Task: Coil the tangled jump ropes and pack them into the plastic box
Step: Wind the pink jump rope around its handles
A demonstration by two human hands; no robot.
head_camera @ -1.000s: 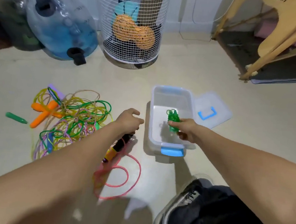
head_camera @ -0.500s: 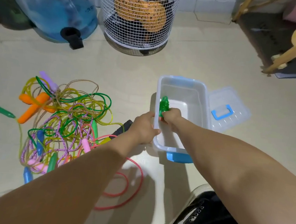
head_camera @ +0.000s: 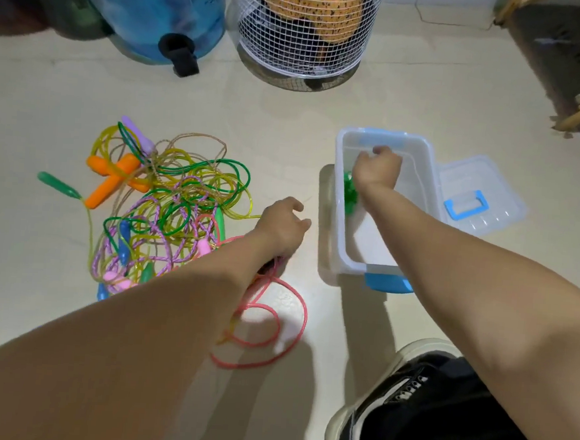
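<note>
Neither hand clearly grips anything that I can make out: the right hand (head_camera: pixel 377 167) is down inside the plastic box (head_camera: pixel 337 219), knuckles up and fingers curled under out of sight, so whether it holds something I cannot tell, and the green coiled rope (head_camera: pixel 349 193) lies on the box floor against the left wall, just below that wrist. Her left hand (head_camera: pixel 281 226) hovers over the floor between the box and the tangled jump ropes (head_camera: pixel 169 208), fingers loosely curled around nothing. A pink rope (head_camera: pixel 275 308) loops loose on the floor beneath that forearm. Beside the box on its right lies the clear lid (head_camera: pixel 482 195) with a blue handle.
</note>
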